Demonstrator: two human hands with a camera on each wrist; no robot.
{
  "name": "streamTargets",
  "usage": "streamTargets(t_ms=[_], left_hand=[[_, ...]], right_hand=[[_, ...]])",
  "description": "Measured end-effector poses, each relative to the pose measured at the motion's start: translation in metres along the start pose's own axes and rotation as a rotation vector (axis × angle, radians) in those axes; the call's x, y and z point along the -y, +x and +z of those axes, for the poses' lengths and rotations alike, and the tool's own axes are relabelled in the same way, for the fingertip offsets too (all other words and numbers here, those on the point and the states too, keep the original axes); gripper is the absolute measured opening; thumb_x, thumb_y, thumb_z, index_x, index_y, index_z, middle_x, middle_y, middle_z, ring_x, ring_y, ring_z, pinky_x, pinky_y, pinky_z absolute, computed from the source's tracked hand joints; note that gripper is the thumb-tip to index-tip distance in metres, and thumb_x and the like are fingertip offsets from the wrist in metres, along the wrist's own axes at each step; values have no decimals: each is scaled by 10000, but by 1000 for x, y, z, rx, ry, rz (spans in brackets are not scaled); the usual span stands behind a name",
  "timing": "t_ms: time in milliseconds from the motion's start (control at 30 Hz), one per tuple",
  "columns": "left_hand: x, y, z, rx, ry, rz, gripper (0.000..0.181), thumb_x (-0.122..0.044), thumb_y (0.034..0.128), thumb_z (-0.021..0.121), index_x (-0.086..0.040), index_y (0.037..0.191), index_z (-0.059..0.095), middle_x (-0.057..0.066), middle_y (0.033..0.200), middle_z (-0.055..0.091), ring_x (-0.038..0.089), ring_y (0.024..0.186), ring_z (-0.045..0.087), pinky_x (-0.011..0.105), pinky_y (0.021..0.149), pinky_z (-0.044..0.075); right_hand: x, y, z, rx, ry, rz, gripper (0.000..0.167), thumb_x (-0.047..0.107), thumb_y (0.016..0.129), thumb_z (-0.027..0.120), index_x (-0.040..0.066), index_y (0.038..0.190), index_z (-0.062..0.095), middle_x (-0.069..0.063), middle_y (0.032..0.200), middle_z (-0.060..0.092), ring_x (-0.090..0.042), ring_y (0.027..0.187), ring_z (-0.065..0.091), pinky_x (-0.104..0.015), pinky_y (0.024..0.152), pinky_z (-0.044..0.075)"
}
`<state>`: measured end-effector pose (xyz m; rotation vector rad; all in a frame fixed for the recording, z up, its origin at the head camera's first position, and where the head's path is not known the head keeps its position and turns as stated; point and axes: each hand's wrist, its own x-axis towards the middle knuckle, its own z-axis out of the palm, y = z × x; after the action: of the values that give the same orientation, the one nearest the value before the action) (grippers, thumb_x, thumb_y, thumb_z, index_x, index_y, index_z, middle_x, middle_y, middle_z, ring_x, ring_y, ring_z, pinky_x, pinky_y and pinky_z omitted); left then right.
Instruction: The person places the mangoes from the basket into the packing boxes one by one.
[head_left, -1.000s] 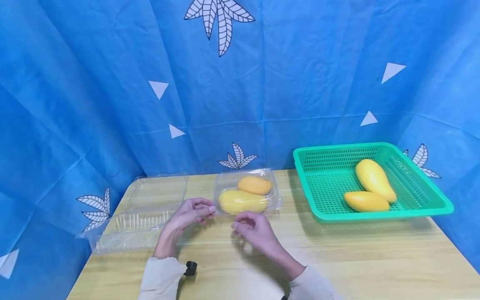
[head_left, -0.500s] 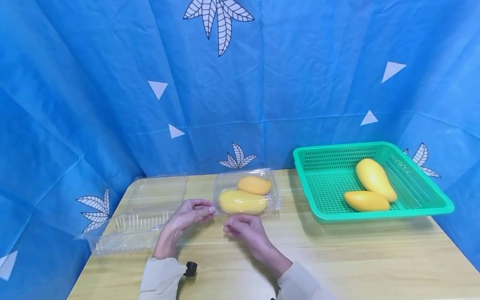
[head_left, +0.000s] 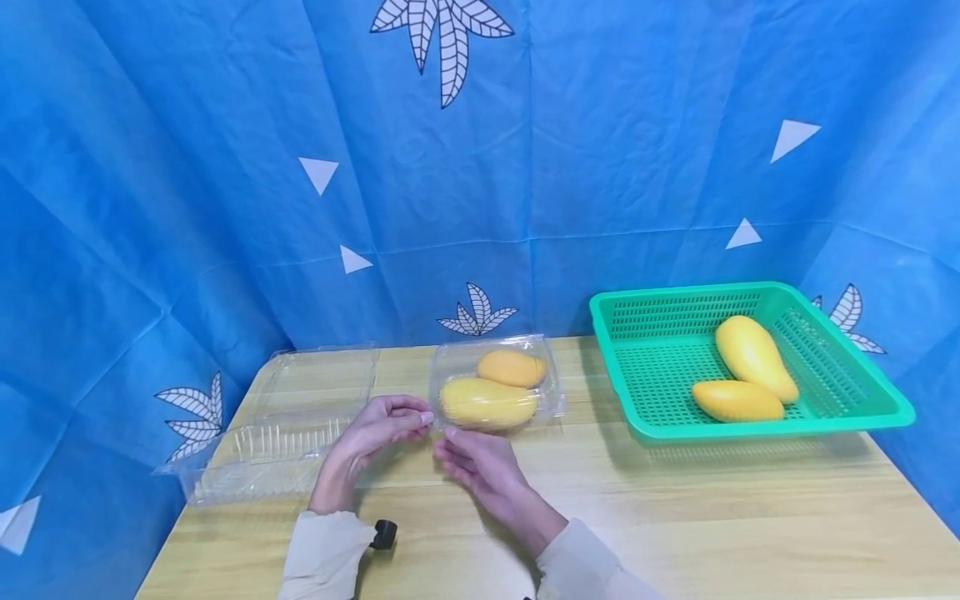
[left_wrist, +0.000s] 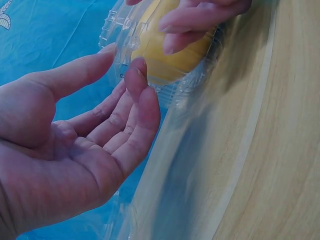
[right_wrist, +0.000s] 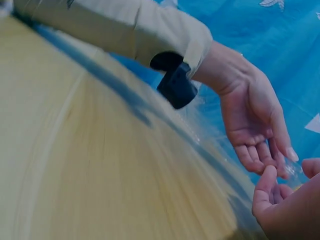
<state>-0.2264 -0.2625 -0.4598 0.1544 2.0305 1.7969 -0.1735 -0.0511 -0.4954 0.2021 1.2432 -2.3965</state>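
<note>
A clear plastic clamshell container (head_left: 456,365) sits mid-table with its lid over two mangoes, a yellow one (head_left: 487,403) in front and an orange one (head_left: 512,368) behind. At its front left corner my left hand (head_left: 386,427) pinches the rim between thumb and index finger; the left wrist view shows the clear edge between them. Close beside it, my right hand (head_left: 483,471) is at the same corner, thumb tip near the rim and fingers loosely bent, thumb and fingers apart. In the right wrist view, the right index finger (right_wrist: 267,180) meets the left fingertips.
On the left lies another clear clamshell container (head_left: 258,458), its lid raised open. A green plastic basket (head_left: 652,367) at the right holds a large mango (head_left: 753,358) and a smaller one (head_left: 737,402). Behind the wooden table (head_left: 712,517) hangs a blue curtain (head_left: 600,167).
My right hand has slid left along the container's front edge, from below the yellow mango to beside the left hand. The left hand has stayed at the corner.
</note>
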Motion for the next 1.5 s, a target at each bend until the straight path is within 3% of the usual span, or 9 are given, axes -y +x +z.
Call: streamTargets(t_ms=[233, 433, 767, 1267, 1500], left_hand=[[0, 2, 0, -10, 6, -7, 396, -37, 944, 691, 163, 1258, 558, 139, 1026, 730, 256, 953, 698, 410, 935, 550], [0, 3, 1, -4, 17, -4, 392, -45, 943, 695, 157, 1253, 565, 139, 1029, 736, 219, 913, 704, 434, 930, 550], [0, 5, 3, 24, 3, 16, 356, -70, 978, 663, 168, 1229, 578, 145, 1010, 726, 192, 862, 698, 408, 893, 567], [3, 6, 7, -57, -19, -12, 294, -37, 946, 689, 138, 1169, 614, 82, 927, 719, 175, 813, 661, 310, 788, 560], [3, 6, 9, -100, -3, -18, 310, -45, 929, 712, 132, 1168, 623, 92, 943, 714, 189, 823, 652, 322, 795, 554]], right_hand=[[2, 2, 8, -16, 125, 39, 412, 172, 945, 736, -84, 1247, 621, -162, 1089, 733, -203, 961, 729, -313, 908, 556], [1, 3, 12, -21, 162, 34, 346, 159, 964, 710, -69, 1216, 644, -142, 1052, 738, -181, 942, 727, -299, 895, 559], [0, 5, 15, -34, 144, 13, 335, 127, 961, 704, -66, 1231, 660, -166, 1102, 735, -164, 922, 727, -274, 852, 565], [0, 10, 15, -49, 106, 12, 295, 105, 935, 731, -60, 1176, 691, -129, 990, 754, -144, 823, 727, -248, 770, 575], [-1, 11, 15, -50, 105, 12, 292, 102, 926, 740, -57, 1166, 695, -127, 981, 754, -144, 816, 724, -247, 767, 575]])
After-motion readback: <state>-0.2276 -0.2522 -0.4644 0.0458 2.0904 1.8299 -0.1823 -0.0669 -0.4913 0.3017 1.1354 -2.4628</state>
